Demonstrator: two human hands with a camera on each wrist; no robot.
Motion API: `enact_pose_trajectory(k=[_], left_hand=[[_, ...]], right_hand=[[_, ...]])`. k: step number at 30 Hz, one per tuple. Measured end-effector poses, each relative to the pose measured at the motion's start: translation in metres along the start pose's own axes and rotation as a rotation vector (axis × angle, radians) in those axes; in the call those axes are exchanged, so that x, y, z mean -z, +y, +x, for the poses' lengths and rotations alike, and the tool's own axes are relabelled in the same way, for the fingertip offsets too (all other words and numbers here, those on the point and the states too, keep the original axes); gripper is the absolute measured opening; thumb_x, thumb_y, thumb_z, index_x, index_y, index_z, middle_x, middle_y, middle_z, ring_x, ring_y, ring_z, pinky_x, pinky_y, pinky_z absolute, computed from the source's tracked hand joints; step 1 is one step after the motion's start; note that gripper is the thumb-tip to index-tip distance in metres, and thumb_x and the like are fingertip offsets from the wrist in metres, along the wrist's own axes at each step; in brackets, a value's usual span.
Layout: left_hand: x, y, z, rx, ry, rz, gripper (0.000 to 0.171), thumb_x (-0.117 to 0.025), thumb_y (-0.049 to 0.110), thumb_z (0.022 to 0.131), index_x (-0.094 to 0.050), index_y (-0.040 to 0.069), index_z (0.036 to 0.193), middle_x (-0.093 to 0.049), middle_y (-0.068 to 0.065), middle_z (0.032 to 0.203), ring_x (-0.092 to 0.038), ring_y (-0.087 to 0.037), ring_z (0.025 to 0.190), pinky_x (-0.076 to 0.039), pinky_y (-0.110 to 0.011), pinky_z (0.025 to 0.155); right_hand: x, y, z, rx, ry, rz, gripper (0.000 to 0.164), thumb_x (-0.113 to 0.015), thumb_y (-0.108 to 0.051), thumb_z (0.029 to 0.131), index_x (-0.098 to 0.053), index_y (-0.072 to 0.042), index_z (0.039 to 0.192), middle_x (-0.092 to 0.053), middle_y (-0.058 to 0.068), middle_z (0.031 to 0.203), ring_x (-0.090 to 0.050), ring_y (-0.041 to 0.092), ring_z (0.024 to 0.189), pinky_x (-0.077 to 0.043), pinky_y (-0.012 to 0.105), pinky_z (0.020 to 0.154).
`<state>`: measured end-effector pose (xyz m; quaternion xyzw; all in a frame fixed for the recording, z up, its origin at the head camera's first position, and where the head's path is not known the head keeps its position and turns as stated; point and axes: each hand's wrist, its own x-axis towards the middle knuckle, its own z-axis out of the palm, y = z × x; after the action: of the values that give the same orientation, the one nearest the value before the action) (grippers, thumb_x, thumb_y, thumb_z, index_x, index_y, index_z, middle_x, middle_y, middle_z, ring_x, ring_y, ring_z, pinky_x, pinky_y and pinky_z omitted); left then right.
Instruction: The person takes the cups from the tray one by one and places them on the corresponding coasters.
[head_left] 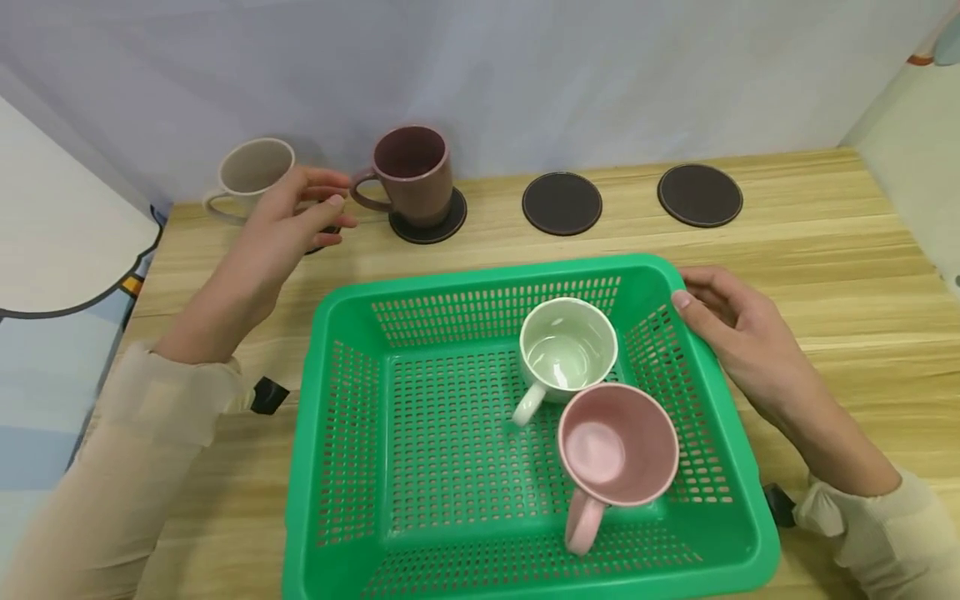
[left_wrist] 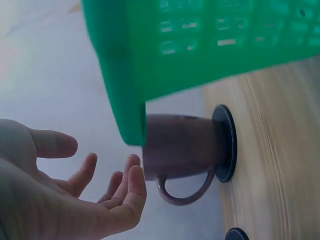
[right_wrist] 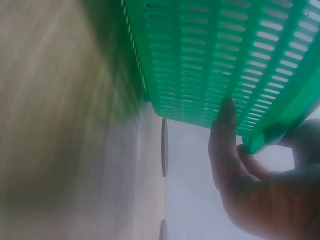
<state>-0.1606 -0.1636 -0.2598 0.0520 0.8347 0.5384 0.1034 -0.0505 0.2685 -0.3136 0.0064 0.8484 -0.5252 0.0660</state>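
Note:
My left hand is held in the air with its fingers loosely spread and nothing in them. Its fingertips come close to the handle of a dark brown mug, which stands upright on a round black coaster. Behind the left hand, a beige mug is partly hidden. My right hand grips the rim of a green plastic basket at its far right corner, thumb over the edge and fingers against the outer wall. Inside the basket are a pale green mug and a pink mug.
Two bare black coasters, one in the middle and one farther right, lie along the back of the wooden table. A pale cloth backdrop rises right behind them. Another dark coaster shows partly beneath the left hand.

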Motion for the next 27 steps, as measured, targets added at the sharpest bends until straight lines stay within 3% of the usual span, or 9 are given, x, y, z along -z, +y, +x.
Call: enact_pose_trajectory(k=[4,10,20,27], left_hand=[[-0.006,0.003,-0.018,-0.065,-0.007,-0.044,0.033,-0.048,0.031,0.104,-0.049,0.015,0.133,-0.050,0.005,0.124,-0.059,-0.013,0.108,-0.051,-0.021,0.089],[-0.013,0.006,-0.046,-0.146,-0.007,-0.060,0.031,-0.048,0.027,0.104,-0.052,0.011,0.130,-0.054,0.004,0.125,-0.059,-0.015,0.110,-0.050,-0.020,0.089],[-0.030,0.007,-0.085,-0.145,-0.075,-0.028,0.028,-0.045,0.027,0.106,-0.052,0.014,0.130,-0.053,-0.002,0.129,-0.059,-0.017,0.116,-0.047,-0.018,0.094],[-0.050,0.008,-0.099,-0.123,-0.166,-0.008,0.028,-0.045,0.023,0.106,-0.051,0.011,0.130,-0.054,-0.002,0.130,-0.059,-0.016,0.116,-0.047,-0.020,0.097]], right_hand=[[-0.001,0.000,0.001,0.002,-0.001,0.011,0.040,-0.050,-0.035,0.103,-0.050,-0.015,0.138,-0.065,-0.009,0.118,-0.067,0.005,0.095,-0.059,0.024,0.073],[-0.004,-0.001,0.002,0.000,-0.010,0.038,0.040,-0.050,-0.034,0.103,-0.050,-0.013,0.138,-0.065,-0.007,0.118,-0.067,0.006,0.095,-0.059,0.024,0.073],[-0.006,-0.003,0.003,0.007,0.003,0.022,0.041,-0.050,-0.037,0.103,-0.051,-0.015,0.137,-0.065,-0.007,0.116,-0.067,0.005,0.094,-0.059,0.024,0.073],[-0.007,-0.003,0.003,0.002,0.003,0.018,0.042,-0.050,-0.038,0.103,-0.051,-0.015,0.138,-0.064,-0.009,0.117,-0.067,0.004,0.095,-0.059,0.023,0.073]])
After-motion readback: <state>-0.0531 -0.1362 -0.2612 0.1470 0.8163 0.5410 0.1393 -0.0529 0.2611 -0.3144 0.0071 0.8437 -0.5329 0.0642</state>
